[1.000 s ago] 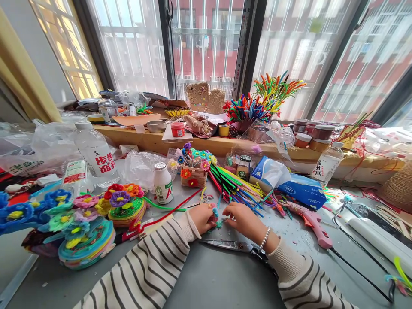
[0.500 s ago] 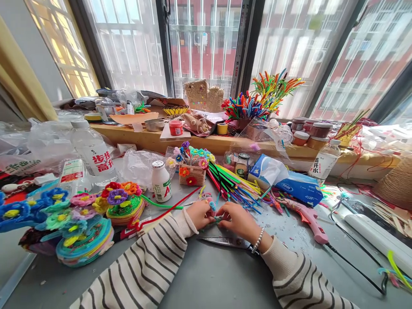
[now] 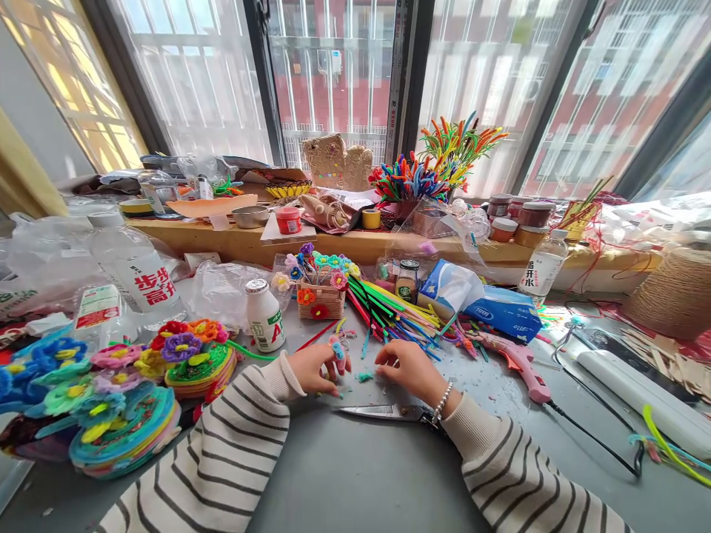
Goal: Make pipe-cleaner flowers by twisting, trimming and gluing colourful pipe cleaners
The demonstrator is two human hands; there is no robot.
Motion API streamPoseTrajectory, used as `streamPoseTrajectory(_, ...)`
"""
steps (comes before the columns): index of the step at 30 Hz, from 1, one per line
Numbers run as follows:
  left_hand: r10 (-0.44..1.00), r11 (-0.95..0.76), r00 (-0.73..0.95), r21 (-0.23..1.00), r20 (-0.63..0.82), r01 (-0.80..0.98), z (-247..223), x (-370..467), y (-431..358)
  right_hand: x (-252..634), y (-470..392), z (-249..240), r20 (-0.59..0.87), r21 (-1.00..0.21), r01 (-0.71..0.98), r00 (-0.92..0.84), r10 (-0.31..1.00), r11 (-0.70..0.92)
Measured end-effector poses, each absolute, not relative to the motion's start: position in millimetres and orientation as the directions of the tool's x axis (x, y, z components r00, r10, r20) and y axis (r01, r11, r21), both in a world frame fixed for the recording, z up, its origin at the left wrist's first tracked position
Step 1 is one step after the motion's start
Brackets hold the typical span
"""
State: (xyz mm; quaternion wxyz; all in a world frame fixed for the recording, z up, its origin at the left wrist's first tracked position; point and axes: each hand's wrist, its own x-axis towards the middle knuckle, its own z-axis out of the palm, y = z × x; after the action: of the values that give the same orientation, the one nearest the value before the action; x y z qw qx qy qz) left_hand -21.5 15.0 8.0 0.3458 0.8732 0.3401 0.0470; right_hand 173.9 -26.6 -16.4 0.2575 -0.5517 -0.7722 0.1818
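Observation:
My left hand (image 3: pixel 318 369) hovers low over the grey table with thumb and fingers apart. A pink and light-blue piece (image 3: pixel 337 351) sits at its index finger; whether it is worn or held I cannot tell. My right hand (image 3: pixel 409 369), its fingers loosely curved and apart, shows nothing between them. A small teal fuzzy scrap (image 3: pixel 364 377) lies on the table between both hands. Just below them rest metal scissors (image 3: pixel 378 411), the handle partly hidden by my right wrist.
Pipe cleaners (image 3: pixel 397 307) lie in a bundle behind my hands. A small basket of fuzzy flowers (image 3: pixel 327 302) and a white bottle (image 3: pixel 264 318) stand behind. Fuzzy-flower crafts (image 3: pixel 125 422) crowd the left. A pink glue gun (image 3: pixel 516 363) and its cord lie right.
My hands have moved apart, the left one shifting leftward. The teal scrap, which was at my fingertips, now lies loose on the table. The whole view has shifted slightly.

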Motion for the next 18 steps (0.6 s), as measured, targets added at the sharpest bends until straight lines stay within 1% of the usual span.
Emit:
streamPoseTrajectory(2, 0.605, -0.571, 0.775, 0.577, -0.184, 0.583, 6, -23, 17, 173, -26, -17, 0.195, -0.577, 0.748, -0.263, 0.945, 0.327)
streamPoseTrajectory(4, 0.592, -0.623, 0.785, 0.517, -0.179, 0.588, 1, -16, 17, 169, -28, -18, 0.190, -0.590, 0.736, -0.273, 0.943, 0.332)
streamPoseTrajectory(5, 0.604, -0.646, 0.783, 0.486, -0.147, 0.589, -2, -11, 15, 166, -28, -19, 0.188, -0.597, 0.729, -0.279, 0.942, 0.335)
streamPoseTrajectory(6, 0.648, -0.650, 0.755, 0.446, -0.098, 0.616, -5, -5, 13, 163, -29, -19, 0.187, -0.605, 0.720, -0.286, 0.940, 0.339)
streamPoseTrajectory(8, 0.725, -0.642, 0.688, 0.388, 0.028, 0.661, -8, 4, 10, 159, -31, -20, 0.190, -0.621, 0.703, -0.292, 0.937, 0.345)
streamPoseTrajectory(9, 0.724, -0.655, 0.685, 0.387, 0.078, 0.648, -9, 7, 8, 158, -31, -20, 0.195, -0.629, 0.697, -0.287, 0.938, 0.344)
streamPoseTrajectory(11, 0.730, -0.645, 0.672, 0.449, 0.123, 0.619, -7, 6, 7, 160, -31, -19, 0.205, -0.639, 0.693, -0.265, 0.942, 0.334)
streamPoseTrajectory(13, 0.723, -0.627, 0.684, 0.510, 0.100, 0.589, -5, 2, 8, 163, -31, -19, 0.203, -0.641, 0.697, -0.251, 0.947, 0.322)
streamPoseTrajectory(14, 0.701, -0.638, 0.709, 0.512, 0.077, 0.576, -5, -1, 9, 164, -30, -19, 0.197, -0.639, 0.699, -0.255, 0.947, 0.321)
streamPoseTrajectory(16, 0.654, -0.688, 0.753, 0.470, 0.072, 0.552, -5, -3, 9, 165, -31, -19, 0.184, -0.631, 0.701, -0.283, 0.941, 0.333)
streamPoseTrajectory(18, 0.655, -0.701, 0.753, 0.424, 0.067, 0.573, -7, -1, 8, 163, -33, -19, 0.179, -0.616, 0.706, -0.305, 0.935, 0.349)
